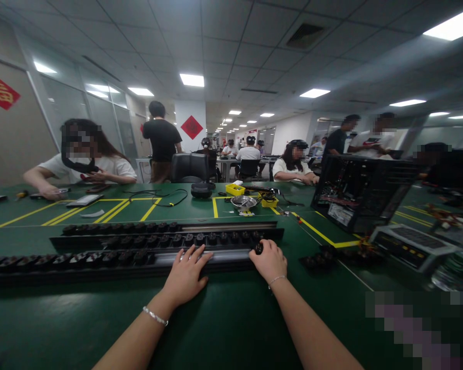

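Observation:
Two long black power-strip housings lie across the green table in front of me. Round-faced black socket modules point(77, 259) fill the left part of the near housing point(227, 264); its right part shows a bare grey channel. My left hand point(187, 272) rests with fingers spread on the front edge of this channel, holding nothing. At the channel's right end, my right hand point(270, 263) pinches a small black socket module point(259, 248) between thumb and fingers. Behind, the far housing point(231, 226) carries two rows of similar modules. Whether the pinched module touches the channel I cannot tell.
Several loose black parts point(320, 258) lie right of my right hand. Farther right stand an open computer case point(364, 192) and a grey power supply box point(414, 244). A metal bowl point(244, 202) and yellow bins point(235, 189) sit behind. People sit across the table.

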`<state>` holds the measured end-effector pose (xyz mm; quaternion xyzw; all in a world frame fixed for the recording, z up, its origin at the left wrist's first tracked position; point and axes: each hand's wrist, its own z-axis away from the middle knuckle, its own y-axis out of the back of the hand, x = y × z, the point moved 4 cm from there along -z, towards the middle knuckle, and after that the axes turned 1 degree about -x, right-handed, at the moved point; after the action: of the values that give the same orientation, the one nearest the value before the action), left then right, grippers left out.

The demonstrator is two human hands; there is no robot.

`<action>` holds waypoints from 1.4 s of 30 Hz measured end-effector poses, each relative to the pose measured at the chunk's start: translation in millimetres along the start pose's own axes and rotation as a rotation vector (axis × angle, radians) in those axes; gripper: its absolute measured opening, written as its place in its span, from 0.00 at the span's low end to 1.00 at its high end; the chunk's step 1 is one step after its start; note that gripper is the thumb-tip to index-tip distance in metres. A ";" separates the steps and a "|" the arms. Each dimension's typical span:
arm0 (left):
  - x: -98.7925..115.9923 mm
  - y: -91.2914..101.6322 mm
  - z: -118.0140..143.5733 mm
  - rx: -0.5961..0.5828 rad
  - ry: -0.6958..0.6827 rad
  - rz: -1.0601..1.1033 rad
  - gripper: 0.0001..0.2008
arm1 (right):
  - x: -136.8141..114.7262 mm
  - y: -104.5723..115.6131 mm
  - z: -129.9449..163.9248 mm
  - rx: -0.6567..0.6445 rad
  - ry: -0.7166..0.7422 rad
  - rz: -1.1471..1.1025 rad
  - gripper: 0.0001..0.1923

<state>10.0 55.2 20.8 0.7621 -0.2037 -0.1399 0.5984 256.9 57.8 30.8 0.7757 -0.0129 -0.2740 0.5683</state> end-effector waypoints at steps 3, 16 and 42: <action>-0.1 0.2 0.2 -0.002 0.001 -0.003 0.32 | 1.1 1.7 -1.3 -0.006 0.002 -0.018 0.25; -0.9 -1.6 -0.4 -0.004 0.000 -0.008 0.32 | 11.6 3.7 -9.1 0.025 -0.003 -0.057 0.27; -0.1 -0.5 -0.7 -0.008 0.007 -0.007 0.32 | 28.5 4.2 -15.2 -0.048 -0.052 -0.121 0.23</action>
<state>10.3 56.0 20.5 0.7609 -0.1985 -0.1401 0.6016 289.1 60.2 25.9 0.7538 0.0257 -0.3283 0.5686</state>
